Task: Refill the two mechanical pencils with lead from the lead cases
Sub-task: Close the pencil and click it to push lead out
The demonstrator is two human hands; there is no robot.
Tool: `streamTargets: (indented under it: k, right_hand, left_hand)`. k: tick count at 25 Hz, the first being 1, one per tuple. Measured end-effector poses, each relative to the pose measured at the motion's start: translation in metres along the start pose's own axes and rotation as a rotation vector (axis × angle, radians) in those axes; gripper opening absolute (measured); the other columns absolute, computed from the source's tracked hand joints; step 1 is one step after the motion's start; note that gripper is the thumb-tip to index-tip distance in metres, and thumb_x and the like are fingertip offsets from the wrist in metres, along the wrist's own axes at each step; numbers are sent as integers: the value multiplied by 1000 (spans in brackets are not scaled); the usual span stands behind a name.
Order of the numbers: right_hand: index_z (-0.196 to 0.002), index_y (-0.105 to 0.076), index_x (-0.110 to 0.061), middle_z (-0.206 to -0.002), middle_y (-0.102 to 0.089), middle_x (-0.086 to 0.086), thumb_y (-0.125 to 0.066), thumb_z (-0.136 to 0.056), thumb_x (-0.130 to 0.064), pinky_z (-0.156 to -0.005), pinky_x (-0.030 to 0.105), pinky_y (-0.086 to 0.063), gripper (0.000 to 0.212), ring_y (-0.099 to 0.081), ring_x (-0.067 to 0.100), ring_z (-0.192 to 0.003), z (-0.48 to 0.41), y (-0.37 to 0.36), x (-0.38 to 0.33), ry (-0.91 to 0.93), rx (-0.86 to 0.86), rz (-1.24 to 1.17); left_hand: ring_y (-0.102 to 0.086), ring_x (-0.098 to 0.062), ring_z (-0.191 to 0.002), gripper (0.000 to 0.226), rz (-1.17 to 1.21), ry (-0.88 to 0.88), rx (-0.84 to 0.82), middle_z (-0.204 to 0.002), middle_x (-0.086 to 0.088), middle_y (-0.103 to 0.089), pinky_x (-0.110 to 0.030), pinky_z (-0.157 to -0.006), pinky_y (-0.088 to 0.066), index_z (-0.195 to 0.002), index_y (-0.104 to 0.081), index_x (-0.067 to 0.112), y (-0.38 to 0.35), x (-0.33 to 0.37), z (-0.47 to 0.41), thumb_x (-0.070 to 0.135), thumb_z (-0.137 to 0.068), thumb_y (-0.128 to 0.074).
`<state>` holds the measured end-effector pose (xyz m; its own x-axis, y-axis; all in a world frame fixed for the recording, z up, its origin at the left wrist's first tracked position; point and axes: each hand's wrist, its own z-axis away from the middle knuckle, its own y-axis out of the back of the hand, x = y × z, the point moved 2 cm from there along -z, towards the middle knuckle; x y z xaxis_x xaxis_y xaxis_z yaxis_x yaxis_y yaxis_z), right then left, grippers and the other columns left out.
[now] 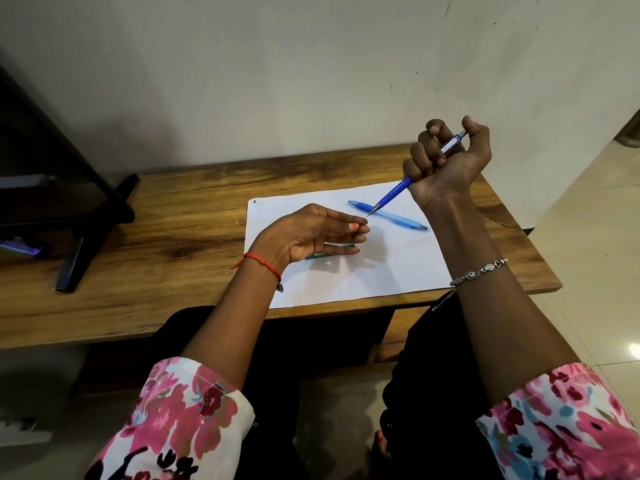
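A wooden table [173, 220] stood against the wall, with a white sheet of paper [398, 268] lying near its right end. The right hand [450, 161], raised above the sheet, gripped a dark blue mechanical pencil [394, 194] in curled fingers, thumb over its top end, tip slanting down. The left hand [311, 233] hovered over the paper with fingers nearly straight and nothing visibly held. A light blue mechanical pencil [398, 219] lay on the sheet. A teal lead case [313, 257] lay partly hidden beneath the left hand.

Dark-blue pencil [394, 194] raised, tip down; light-blue pencil [401, 221] lying flat.
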<state>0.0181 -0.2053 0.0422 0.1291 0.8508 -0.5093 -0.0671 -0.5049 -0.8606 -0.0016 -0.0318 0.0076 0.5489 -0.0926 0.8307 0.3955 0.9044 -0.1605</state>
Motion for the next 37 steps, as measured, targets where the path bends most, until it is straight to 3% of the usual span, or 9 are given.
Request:
streamTargets:
  k: [8,22,37]
  right_hand:
    - [-57,-47,-9,-35,-21,-7,-24,-91,-36,-35,13,-13,49,-15,7,-29,1,-1,0,4,-8,38]
    - [-56,-47,-9,-35,-21,-7,-23,-90,-34,-35,12,-13,49,-16,7,-28,1,-1,-2,12,-16,31]
    - [-61,-46,-8,-36,-20,-7,-26,-93,-38,-37,12,-14,48,-13,7,-32,3,-5,-1,-1,-43,161]
  left_hand:
    - [-71,-16,-69,13,19,23,18,-76,-7,-74,-31,-68,-60,-94,-66,-1,-1,-2,-2,0,-85,-56]
    - [-71,-15,-68,14,17,23,22,-75,-7,-74,-28,-61,-60,-92,-67,0,0,-1,0,-4,-85,-55]
    - [-71,-15,-68,18,16,33,10,-75,-6,-74,-30,-68,-60,-98,-64,-3,-3,-4,-6,-7,-87,-50]
